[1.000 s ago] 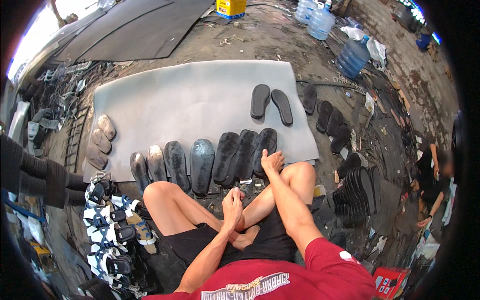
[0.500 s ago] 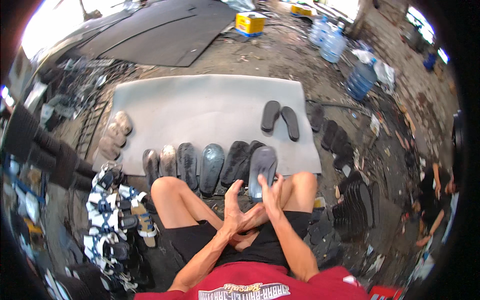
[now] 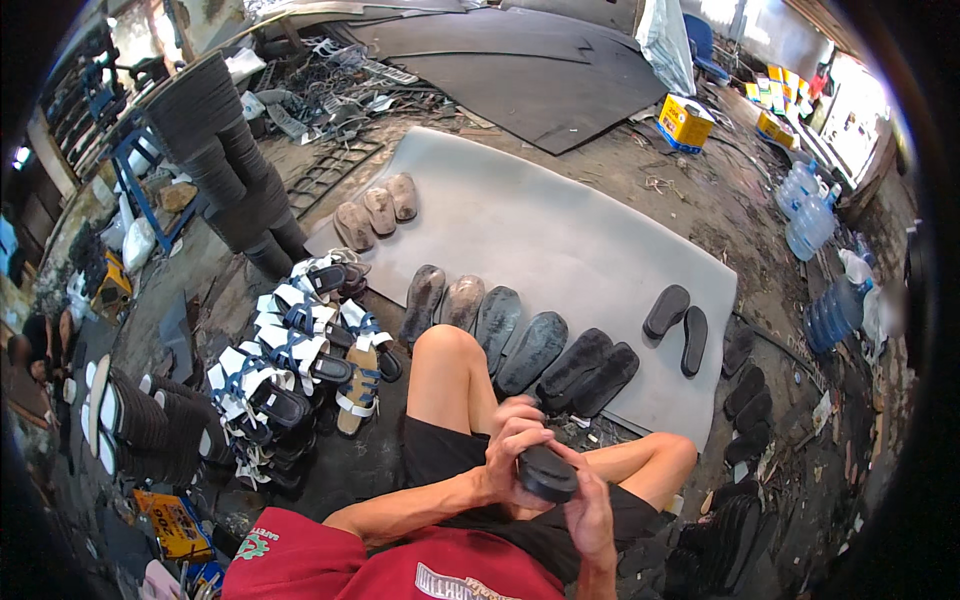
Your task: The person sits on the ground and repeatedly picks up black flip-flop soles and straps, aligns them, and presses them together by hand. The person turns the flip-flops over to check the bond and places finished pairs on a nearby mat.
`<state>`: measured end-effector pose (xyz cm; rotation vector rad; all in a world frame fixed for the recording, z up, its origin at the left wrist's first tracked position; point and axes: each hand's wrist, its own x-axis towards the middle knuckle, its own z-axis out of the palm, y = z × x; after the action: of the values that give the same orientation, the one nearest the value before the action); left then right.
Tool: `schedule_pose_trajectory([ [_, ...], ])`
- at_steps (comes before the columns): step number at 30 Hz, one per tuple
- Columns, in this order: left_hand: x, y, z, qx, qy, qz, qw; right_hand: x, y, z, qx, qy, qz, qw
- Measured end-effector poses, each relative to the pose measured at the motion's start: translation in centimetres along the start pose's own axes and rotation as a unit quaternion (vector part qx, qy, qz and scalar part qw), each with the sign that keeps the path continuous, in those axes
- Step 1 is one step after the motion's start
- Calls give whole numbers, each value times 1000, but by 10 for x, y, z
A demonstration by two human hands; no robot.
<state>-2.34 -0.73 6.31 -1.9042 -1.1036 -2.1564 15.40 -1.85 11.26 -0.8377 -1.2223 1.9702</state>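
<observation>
Above the lap, left hand and right hand grip a black sole, fingers curled around its opposite sides, probably for steadiness (dark fuzzy soles lie nearby).

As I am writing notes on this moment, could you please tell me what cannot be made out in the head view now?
- Held sole, head view: its full outline, seen end-on and partly covered by the left hand and right hand.
- Left hand's upper fingers, head view: blurred.
- Sandal pile, head view: lower sandals, covered by upper ones.
- Lower-right soles, head view: their number, lost in shadow.
</observation>
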Motion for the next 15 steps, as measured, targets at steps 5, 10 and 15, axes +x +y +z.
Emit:
schedule_pose_trajectory([
  [5, 6, 30, -10, -101, -44, -382, 918, 12, -9, -30, -165, -92, 80, 979],
  [10, -22, 20, 2, -278, 70, -624, 727, 12, 16, -3, -254, 19, 33, 966],
  [15, -54, 24, -7, -218, -59, -621, 751, -1, 65, -18, -274, 82, 39, 958],
])
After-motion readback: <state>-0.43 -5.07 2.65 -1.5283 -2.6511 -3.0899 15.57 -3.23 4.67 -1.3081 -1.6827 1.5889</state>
